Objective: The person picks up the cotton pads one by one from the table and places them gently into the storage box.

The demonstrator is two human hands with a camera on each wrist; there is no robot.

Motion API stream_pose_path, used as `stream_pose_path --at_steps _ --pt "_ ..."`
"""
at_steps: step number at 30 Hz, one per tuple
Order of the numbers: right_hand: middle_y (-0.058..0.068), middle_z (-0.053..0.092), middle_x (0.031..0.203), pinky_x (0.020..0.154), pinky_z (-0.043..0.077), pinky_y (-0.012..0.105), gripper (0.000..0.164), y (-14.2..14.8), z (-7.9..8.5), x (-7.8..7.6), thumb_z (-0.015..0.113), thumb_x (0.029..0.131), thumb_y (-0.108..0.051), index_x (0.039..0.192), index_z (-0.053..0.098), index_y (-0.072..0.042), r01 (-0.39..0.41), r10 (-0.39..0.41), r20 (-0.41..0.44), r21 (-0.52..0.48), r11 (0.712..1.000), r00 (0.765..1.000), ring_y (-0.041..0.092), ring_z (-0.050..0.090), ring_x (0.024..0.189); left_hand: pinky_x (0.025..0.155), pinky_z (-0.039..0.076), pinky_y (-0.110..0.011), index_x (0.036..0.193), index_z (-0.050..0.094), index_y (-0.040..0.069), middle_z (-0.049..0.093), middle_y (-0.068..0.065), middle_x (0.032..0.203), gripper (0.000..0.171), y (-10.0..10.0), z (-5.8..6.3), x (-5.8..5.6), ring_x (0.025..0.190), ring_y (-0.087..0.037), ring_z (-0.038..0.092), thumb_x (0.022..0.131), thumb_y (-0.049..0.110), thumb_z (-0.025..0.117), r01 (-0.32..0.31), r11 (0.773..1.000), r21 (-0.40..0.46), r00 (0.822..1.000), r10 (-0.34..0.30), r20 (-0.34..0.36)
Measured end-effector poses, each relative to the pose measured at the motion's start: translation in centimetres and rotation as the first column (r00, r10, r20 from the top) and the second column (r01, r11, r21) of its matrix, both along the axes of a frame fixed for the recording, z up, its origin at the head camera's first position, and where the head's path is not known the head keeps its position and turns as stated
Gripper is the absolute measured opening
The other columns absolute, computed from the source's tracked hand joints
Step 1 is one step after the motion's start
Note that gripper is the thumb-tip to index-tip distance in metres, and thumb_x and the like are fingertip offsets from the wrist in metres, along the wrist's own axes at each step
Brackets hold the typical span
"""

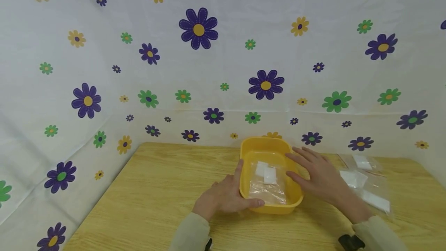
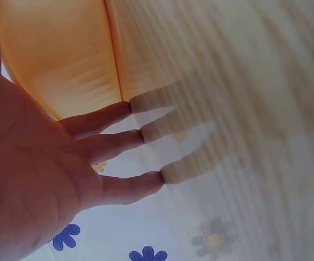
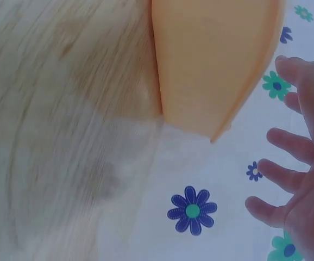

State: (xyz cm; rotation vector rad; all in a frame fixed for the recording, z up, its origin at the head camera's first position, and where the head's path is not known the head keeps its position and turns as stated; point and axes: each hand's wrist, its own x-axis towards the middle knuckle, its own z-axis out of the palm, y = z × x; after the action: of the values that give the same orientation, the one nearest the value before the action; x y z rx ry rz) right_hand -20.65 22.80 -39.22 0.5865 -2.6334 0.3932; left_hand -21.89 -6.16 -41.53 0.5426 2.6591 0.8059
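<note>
A yellow plastic basin [image 1: 268, 209] stands on the wooden table, with a clear plastic bag [image 1: 266, 195] inside it that shows white rectangular pieces [image 1: 270, 175]. My left hand [image 1: 226, 196] is at the basin's near left corner, its thumb over the front rim. In the left wrist view its fairly straight fingers [image 2: 119, 187] reach down beside the basin wall [image 2: 64, 60], tips at the tabletop. My right hand [image 1: 318, 175] hovers at the right rim, fingers spread and loosely bent. Nothing is between its fingers in the right wrist view.
More clear bags [image 1: 378, 185] with white pieces lie on the table right of the basin, partly behind my right forearm. A white flower-printed sheet [image 1: 223, 65] hangs at the table's back edge [image 1: 188, 145] and along the left side.
</note>
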Motion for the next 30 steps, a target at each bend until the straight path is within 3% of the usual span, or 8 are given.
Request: stream_pose_path --at_steps 7,14,19,30 --pt "0.019 0.056 0.149 0.101 0.040 0.075 0.057 1.6 0.0 0.5 0.079 0.087 -0.038 0.139 0.062 -0.021 0.025 -0.023 -0.089 0.028 0.999 0.996 0.049 0.048 0.136 0.114 0.035 -0.071 0.166 -0.008 0.025 0.054 -0.008 0.151 0.130 0.0 0.0 0.0 0.133 -0.028 0.056 0.076 0.081 0.067 -0.007 1.000 0.000 1.000 0.007 -0.001" --pt "0.019 0.043 0.160 0.108 0.023 0.083 0.070 3.0 -0.1 1.4 0.072 0.090 -0.053 0.150 0.051 -0.025 0.101 -0.099 -0.037 0.058 0.993 0.994 0.051 0.034 0.147 0.111 0.043 -0.065 0.166 -0.008 0.026 0.059 -0.008 0.144 0.131 -0.1 -0.1 0.0 0.124 -0.025 0.061 0.074 0.083 0.068 -0.006 1.000 -0.002 1.000 0.006 -0.002" --pt "0.018 0.038 0.163 0.107 0.021 0.085 0.076 4.1 -0.4 1.9 0.071 0.090 -0.055 0.155 0.044 -0.028 0.122 -0.121 -0.024 0.070 0.990 0.992 0.052 0.030 0.148 0.107 0.049 -0.058 0.166 -0.007 0.025 0.060 -0.007 0.141 0.131 0.0 -0.1 0.0 0.118 -0.022 0.062 0.075 0.081 0.069 -0.002 1.000 0.014 1.000 0.002 0.003" --pt "0.019 0.037 0.163 0.104 0.022 0.086 0.083 7.2 -1.5 2.7 0.071 0.090 -0.054 0.160 0.036 -0.028 0.158 -0.155 -0.039 0.082 0.984 0.987 0.052 0.030 0.149 0.112 0.040 -0.068 0.166 -0.007 0.026 0.058 -0.008 0.147 0.131 0.0 0.0 0.1 0.128 -0.028 0.060 0.075 0.083 0.068 -0.009 1.000 -0.004 1.000 0.009 -0.004"
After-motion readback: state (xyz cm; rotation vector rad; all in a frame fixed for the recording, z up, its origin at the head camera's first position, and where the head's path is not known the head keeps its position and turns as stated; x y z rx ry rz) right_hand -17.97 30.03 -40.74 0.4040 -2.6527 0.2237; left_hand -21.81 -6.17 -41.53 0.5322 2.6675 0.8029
